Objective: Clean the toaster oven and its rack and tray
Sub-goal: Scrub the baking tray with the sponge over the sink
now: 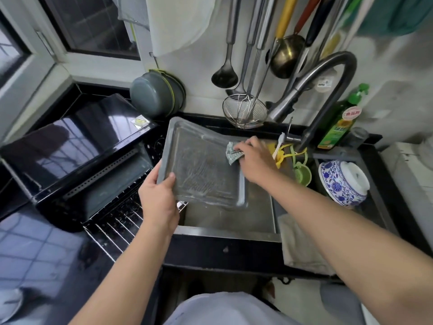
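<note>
A grey metal baking tray (201, 146) is held tilted over the sink (234, 219), soapy streaks across its inside. My left hand (159, 198) grips its near left corner, thumb on the rim. My right hand (255, 158) holds a grey scouring cloth (233, 154) against the tray's right side. The black toaster oven (77, 141) stands on the counter to the left with its door down. Its wire rack (117, 219) lies on the counter in front of the oven.
A curved faucet (328, 73) arches over the sink's right side. Beside it stand a green dish-soap bottle (337, 123) and a blue-and-white bowl (342, 181). Ladles and a wire skimmer (244, 111) hang on the wall behind. A folded towel (300, 245) lies on the sink's front edge.
</note>
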`<state>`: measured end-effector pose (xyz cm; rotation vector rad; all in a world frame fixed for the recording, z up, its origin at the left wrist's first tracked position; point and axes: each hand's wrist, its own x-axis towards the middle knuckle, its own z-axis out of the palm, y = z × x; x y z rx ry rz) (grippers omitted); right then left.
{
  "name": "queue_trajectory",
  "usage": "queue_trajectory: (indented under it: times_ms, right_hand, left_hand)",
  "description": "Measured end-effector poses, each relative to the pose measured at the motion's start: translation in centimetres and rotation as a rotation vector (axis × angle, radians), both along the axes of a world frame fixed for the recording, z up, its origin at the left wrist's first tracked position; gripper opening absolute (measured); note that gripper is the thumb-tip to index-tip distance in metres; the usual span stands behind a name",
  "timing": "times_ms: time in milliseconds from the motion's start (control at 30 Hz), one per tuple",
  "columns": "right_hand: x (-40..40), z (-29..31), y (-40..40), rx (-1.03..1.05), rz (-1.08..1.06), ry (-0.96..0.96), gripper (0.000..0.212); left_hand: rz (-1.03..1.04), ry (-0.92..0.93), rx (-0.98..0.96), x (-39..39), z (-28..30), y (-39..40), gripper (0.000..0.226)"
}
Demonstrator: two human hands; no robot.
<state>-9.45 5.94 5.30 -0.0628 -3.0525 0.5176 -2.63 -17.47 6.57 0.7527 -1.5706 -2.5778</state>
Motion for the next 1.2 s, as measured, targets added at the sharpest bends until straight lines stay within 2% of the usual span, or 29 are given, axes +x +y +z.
queue_trajectory:
  times_ms: [67, 133, 233, 267, 333, 367, 467, 533, 633, 733, 833, 967, 1133, 1200]
  right_hand:
    - [1.1, -0.6, -0.5, -0.093, -0.031, -0.101, 0.031]
    - [3.3, -0.9, -1.3, -0.213, -0.062, -0.185, 0.035]
    - [7.0, -1.6, -3.2, -0.366, -0.093, -0.270, 0.057]
    - [8.0, -2.3, -3.6, -0.409, -0.138, -0.250, 0.053]
    - [8.9, -3.5, -3.9, -0.487, -0.275, -0.151, 0.023]
    - [8.9, -3.8, -3.9, -0.535, -0.356, -0.128, 0.017]
    - [7.5, -4.0, -3.4, -0.730, -0.553, -0.190, 0.017]
    - [5.7, -3.5, -2.5, -0.699, -0.551, -0.166, 0.018]
    - [2.5, -0.8, -0.2, -0.562, -0.470, -0.025, 0.020]
    - [0.3, 2.1, 1.0, -0.508, -0.339, -0.047, 0.044]
    - [-0.1, 1.8, 0.6, -0.402, -0.320, -0.098, 0.028]
    - [0.3, -0.1, 0.1, -0.590, -0.469, -0.127, 0.016]
    - [1.0, 0.1, -0.3, -0.678, -0.395, -0.118, 0.047]
    - [1.3, 0.2, -0.2, -0.612, -0.384, -0.107, 0.045]
  left_hand:
    - [0.052, -0.010, 0.015, -0.5, -0.2, -0.4, 0.045]
    - [0.107, -0.049, 0.038, -0.3, -0.7, -0.4, 0.043]
    - [0.203, -0.128, 0.152, 0.1, -1.9, -0.6, 0.039]
    - [0.218, -0.144, 0.190, 0.3, -2.2, -0.8, 0.037]
    - [0.233, -0.156, 0.235, 0.6, -2.6, -0.9, 0.034]
    - [0.235, -0.158, 0.235, 0.9, -2.6, -0.8, 0.032]
    - [0.167, -0.153, 0.191, 1.8, -2.4, -0.2, 0.033]
    - [0.084, -0.146, 0.159, 2.3, -2.4, -0.2, 0.034]
    - [-0.015, -0.158, 0.165, 3.4, -2.4, -0.3, 0.032]
    - [-0.029, -0.134, 0.205, 4.0, -2.1, -0.3, 0.029]
    - [-0.027, -0.090, 0.195, 3.4, -1.8, -0.4, 0.029]
    - [-0.038, -0.079, 0.173, 3.6, -1.8, 0.2, 0.031]
    - [0.018, -0.103, 0.258, 4.3, -2.2, 0.4, 0.032]
    - [-0.007, -0.099, 0.260, 4.4, -2.0, 0.5, 0.033]
